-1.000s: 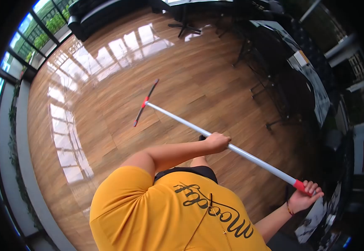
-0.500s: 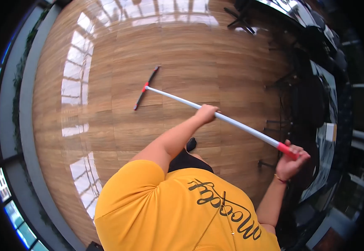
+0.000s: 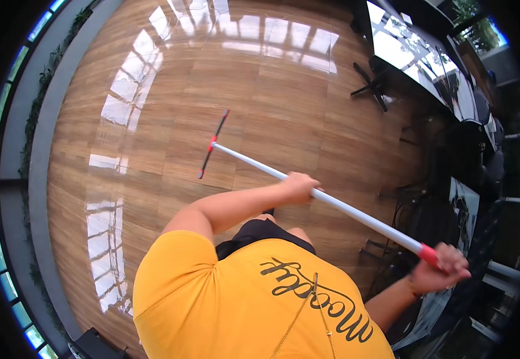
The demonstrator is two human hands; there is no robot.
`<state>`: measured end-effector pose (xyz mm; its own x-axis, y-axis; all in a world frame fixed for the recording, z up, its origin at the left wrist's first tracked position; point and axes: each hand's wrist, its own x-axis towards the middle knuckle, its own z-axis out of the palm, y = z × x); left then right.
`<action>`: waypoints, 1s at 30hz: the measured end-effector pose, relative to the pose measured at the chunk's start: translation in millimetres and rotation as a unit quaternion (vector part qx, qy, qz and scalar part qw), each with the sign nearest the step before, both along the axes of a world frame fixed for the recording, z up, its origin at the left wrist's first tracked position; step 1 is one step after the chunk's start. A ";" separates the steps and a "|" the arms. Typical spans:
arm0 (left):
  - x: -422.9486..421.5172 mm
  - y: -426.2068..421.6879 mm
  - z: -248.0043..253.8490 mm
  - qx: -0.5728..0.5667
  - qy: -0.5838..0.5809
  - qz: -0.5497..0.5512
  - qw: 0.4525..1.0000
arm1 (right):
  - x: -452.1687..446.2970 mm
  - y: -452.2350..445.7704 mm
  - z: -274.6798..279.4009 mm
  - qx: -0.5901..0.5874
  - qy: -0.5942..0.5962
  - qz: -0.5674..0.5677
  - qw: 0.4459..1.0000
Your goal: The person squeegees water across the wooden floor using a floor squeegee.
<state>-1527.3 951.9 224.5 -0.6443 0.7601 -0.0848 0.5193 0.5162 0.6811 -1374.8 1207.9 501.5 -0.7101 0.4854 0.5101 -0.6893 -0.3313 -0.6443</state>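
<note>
A long-handled flat mop (image 3: pixel 367 219) slants across in front of me, with a pale pole, a red end grip and a narrow black-and-red head (image 3: pixel 212 144) on the floor. My left hand (image 3: pixel 300 187) is closed around the middle of the pole. At the upper end, my right hand (image 3: pixel 443 268) wraps around the red grip, fingers curled over it. The underside of the mop head is hidden.
Shiny wood-look floor (image 3: pixel 272 107) spreads ahead, with window reflections. On the right stand glossy dark tables (image 3: pixel 412 51), a black table base (image 3: pixel 369 87) and dark chairs (image 3: pixel 430 221). A grey ledge (image 3: pixel 37 149) with plants runs along the left windows.
Both hands and the pole now appear lower in view, the right hand also farther right. The mop head appears slightly lower. The view itself has turned, showing more of the tables.
</note>
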 end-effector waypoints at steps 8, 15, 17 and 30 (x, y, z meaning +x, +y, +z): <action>-63.3 178.2 36.3 0.076 -0.082 -0.113 0.987 | -53.2 93.6 67.4 0.109 -0.047 -0.257 0.959; -212.4 145.7 -46.5 0.063 -0.067 0.054 0.994 | -253.9 132.0 -39.6 0.033 -0.031 -0.062 0.997; -270.0 103.8 -95.4 0.006 -0.049 0.151 0.987 | -327.1 108.6 -93.4 -0.037 -0.074 0.046 0.996; -492.1 117.8 4.5 -0.070 0.037 0.178 0.981 | -568.3 169.5 -15.7 -0.057 0.005 0.234 0.971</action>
<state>-2019.4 1069.7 229.0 -0.8750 0.4703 -0.1149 0.3350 0.7595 0.5577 -1943.1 1377.5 485.7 -0.8612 0.1652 0.4807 -0.4532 -0.6779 -0.5789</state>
